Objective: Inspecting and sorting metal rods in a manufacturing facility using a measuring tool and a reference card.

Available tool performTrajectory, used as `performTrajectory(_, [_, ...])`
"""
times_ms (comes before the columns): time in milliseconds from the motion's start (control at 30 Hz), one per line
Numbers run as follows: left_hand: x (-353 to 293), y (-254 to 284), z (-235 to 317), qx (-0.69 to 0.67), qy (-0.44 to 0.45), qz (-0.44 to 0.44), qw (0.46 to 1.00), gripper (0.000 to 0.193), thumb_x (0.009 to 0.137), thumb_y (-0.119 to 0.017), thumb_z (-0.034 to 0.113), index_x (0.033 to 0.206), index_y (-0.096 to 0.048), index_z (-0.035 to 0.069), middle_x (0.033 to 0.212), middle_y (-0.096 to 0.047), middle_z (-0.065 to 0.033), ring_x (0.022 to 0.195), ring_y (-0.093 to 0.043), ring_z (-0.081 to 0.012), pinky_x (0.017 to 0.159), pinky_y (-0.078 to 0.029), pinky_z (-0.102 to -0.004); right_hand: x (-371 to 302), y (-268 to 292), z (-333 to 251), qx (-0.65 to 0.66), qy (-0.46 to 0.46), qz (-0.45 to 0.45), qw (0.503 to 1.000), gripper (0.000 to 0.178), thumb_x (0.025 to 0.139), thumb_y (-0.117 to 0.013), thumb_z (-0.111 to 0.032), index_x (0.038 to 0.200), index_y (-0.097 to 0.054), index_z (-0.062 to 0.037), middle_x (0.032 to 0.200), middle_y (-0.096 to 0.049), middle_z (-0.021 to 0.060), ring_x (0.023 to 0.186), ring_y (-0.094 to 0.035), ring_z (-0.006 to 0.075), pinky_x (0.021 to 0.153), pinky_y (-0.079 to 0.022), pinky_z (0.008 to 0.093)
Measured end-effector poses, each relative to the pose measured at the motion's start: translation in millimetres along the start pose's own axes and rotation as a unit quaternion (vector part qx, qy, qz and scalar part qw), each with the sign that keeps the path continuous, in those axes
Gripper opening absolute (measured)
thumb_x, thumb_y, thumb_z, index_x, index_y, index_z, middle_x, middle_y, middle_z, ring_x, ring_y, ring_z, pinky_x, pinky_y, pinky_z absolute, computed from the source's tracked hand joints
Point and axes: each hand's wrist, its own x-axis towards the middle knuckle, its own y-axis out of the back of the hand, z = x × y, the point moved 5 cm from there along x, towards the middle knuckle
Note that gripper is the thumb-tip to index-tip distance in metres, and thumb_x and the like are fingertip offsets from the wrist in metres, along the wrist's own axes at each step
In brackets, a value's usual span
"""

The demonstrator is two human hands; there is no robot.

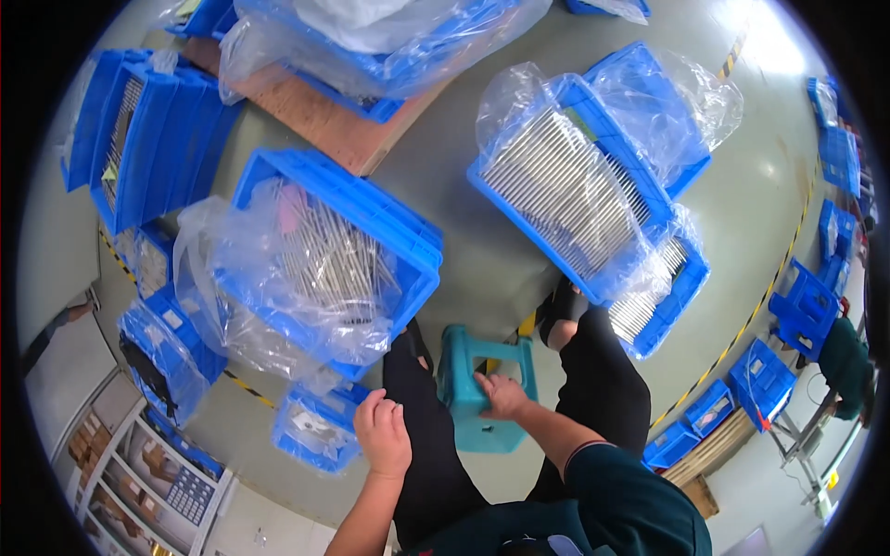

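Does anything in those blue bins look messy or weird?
A bit messy: metal rods in the bin by the left knee lie jumbled, pointing different ways. That looks odd beside the neat rows of rods beyond the right knee.

The teal plastic stool (462,382) stands between my black-trousered legs (601,394); my right hand (503,397) is over it and my left hand (385,435) is to its left. Ahead of the stool, leftward, is a blue rectangular plastic crate (422,278); in it lie thin silver metal rods (334,255). Ahead, rightward, a second blue rectangular plastic crate (530,228) contains straight silver metal rods (556,185). Farther ahead, a brown flat wooden board (306,113) lies under more blue plastic.
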Motion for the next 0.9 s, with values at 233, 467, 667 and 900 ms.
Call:
performTrajectory(233, [56.8,-37.2,36.5,-0.067,-0.113,0.030,0.991,0.016,0.079,-0.062,0.008,0.092,-0.053,0.006,0.104,-0.057,-0.0099,0.092,-0.053,-0.0298,0.081,-0.041,-0.0410,-1.9,8.8,-4.7,-0.119,0.186,0.093,0.971,0.082,0.072,-0.062,-0.055,0.133,-0.036,-0.0068,0.111,-0.051,0.0139,0.098,-0.053,0.0299,0.081,-0.043,0.0394])
performTrajectory(467, [79.4,-51.2,79.5,-0.078,-0.229,0.113,0.964,0.014,0.079,-0.062,0.011,0.090,-0.054,0.006,0.099,-0.057,-0.0087,0.089,-0.054,-0.0279,0.079,-0.041,-0.0388,8.4,-14.5,-1.8,-0.194,0.196,0.039,0.960,0.062,0.068,-0.065,-0.045,0.111,-0.052,-0.0039,0.110,-0.050,0.0146,0.099,-0.052,0.0298,0.083,-0.042,0.0409])
performTrajectory(667, [65.4,-57.5,79.2,-0.064,-0.266,0.242,0.931,0.015,0.080,-0.062,0.012,0.090,-0.053,0.006,0.097,-0.057,-0.0076,0.088,-0.054,-0.0271,0.077,-0.041,-0.0390,44.6,-58.8,45.5,-0.193,0.266,0.156,0.931,0.041,0.077,-0.050,-0.033,0.107,-0.056,-0.0059,0.103,-0.055,0.0150,0.094,-0.056,0.0287,0.080,-0.043,0.0413])
performTrajectory(900, [9.6,-44.1,67.8,0.000,-0.308,0.312,0.899,0.017,0.077,-0.064,0.013,0.089,-0.054,0.007,0.097,-0.057,-0.0073,0.088,-0.054,-0.0267,0.078,-0.042,-0.0393,25.7,-14.1,-19.6,-0.301,0.212,0.078,0.927,0.018,0.070,-0.053,-0.028,0.081,-0.064,-0.0193,0.087,-0.067,0.0096,0.082,-0.063,0.0293,0.066,-0.049,0.0423])
